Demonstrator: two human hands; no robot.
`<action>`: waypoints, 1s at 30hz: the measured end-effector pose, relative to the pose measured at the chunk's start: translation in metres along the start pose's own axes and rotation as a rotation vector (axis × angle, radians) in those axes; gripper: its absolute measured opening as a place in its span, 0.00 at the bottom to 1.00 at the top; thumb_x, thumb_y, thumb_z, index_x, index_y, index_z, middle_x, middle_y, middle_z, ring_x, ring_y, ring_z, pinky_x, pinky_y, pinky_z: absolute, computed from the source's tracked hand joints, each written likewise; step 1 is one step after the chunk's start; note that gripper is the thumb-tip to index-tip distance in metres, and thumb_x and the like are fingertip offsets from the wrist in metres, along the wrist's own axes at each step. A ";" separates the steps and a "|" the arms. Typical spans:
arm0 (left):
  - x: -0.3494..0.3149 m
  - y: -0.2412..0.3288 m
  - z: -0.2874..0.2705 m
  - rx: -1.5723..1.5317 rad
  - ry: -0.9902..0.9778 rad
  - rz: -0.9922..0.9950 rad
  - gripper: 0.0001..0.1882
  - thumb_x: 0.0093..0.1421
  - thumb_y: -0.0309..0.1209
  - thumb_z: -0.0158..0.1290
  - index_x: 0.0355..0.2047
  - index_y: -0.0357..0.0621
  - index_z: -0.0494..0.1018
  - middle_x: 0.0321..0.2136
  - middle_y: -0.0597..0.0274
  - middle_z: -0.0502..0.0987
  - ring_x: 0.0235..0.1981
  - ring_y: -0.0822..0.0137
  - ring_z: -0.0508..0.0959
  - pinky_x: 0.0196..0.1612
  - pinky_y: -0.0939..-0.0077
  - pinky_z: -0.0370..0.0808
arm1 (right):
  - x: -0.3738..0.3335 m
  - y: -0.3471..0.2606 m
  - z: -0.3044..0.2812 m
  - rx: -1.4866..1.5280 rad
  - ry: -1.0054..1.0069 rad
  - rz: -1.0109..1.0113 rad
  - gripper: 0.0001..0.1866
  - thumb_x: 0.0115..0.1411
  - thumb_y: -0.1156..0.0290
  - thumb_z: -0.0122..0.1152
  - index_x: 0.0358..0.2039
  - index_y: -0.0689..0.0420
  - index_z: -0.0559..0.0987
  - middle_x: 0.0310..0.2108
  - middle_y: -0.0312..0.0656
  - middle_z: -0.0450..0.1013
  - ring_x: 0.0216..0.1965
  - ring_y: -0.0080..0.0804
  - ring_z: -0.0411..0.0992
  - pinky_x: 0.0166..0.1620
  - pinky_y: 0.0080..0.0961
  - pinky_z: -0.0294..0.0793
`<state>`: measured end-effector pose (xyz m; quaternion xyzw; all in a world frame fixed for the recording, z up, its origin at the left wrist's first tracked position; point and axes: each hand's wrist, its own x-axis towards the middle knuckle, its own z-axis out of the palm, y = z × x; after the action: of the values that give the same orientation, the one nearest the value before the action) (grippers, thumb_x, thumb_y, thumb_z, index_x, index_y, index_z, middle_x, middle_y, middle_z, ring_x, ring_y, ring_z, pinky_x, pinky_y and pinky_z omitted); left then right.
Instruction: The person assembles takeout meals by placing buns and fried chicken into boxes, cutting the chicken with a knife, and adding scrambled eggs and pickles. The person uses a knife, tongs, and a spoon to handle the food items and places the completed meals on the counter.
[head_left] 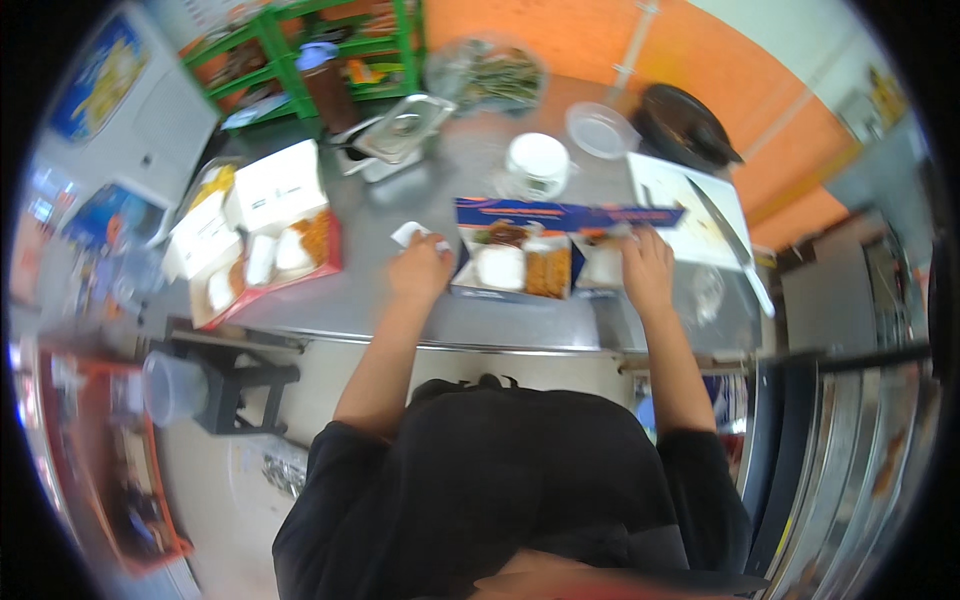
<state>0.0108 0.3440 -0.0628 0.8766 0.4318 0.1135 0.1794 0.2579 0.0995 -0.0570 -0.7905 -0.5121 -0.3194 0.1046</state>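
A dark blue cardboard meal box [510,295] lies open before me with its lid strip raised at the back. In it are a white mound of rice [500,267], a golden-brown breaded piece [547,273] and a dark topping behind the rice. Its right-hand compartment holds something white [602,265]. My right hand [648,265] is closed at the right end of this box, fingers on its edge. Left of the box, my left hand [420,268] pinches a small white piece, like folded paper [408,234], just above the steel table.
Two red-and-white meal boxes [325,262] with food stand open at left. A knife [720,225] lies on a white cutting board [655,185] at right. Behind are a white tub [537,160], metal containers [405,128], a sauce bottle [325,88] and a black pan [685,125].
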 end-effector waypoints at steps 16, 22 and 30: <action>-0.055 -0.049 -0.034 -0.218 0.207 -0.068 0.20 0.54 0.48 0.52 0.40 0.49 0.77 0.38 0.54 0.76 0.37 0.55 0.77 0.42 0.59 0.72 | 0.046 -0.184 -0.042 1.258 -0.538 -0.102 0.15 0.53 0.74 0.60 0.42 0.59 0.73 0.37 0.44 0.72 0.31 0.31 0.72 0.35 0.27 0.67; -0.105 -0.238 -0.084 -0.337 0.694 -0.668 0.26 0.56 0.53 0.50 0.35 0.41 0.78 0.34 0.47 0.78 0.35 0.52 0.78 0.40 0.65 0.73 | 0.107 -0.283 0.034 1.641 -0.872 0.362 0.30 0.59 0.68 0.55 0.61 0.54 0.58 0.54 0.42 0.63 0.30 0.23 0.72 0.32 0.20 0.68; -0.057 -0.413 -0.113 -1.126 0.587 -0.845 0.26 0.51 0.47 0.58 0.37 0.35 0.71 0.31 0.58 0.75 0.29 0.70 0.74 0.35 0.77 0.71 | 0.177 -0.375 0.111 1.721 -1.146 0.671 0.36 0.59 0.67 0.49 0.66 0.49 0.48 0.56 0.42 0.60 0.24 0.21 0.68 0.30 0.21 0.69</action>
<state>-0.3593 0.5552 -0.1331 0.3472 0.6374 0.4665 0.5055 0.0218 0.4556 -0.0948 -0.5836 -0.2951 0.6076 0.4508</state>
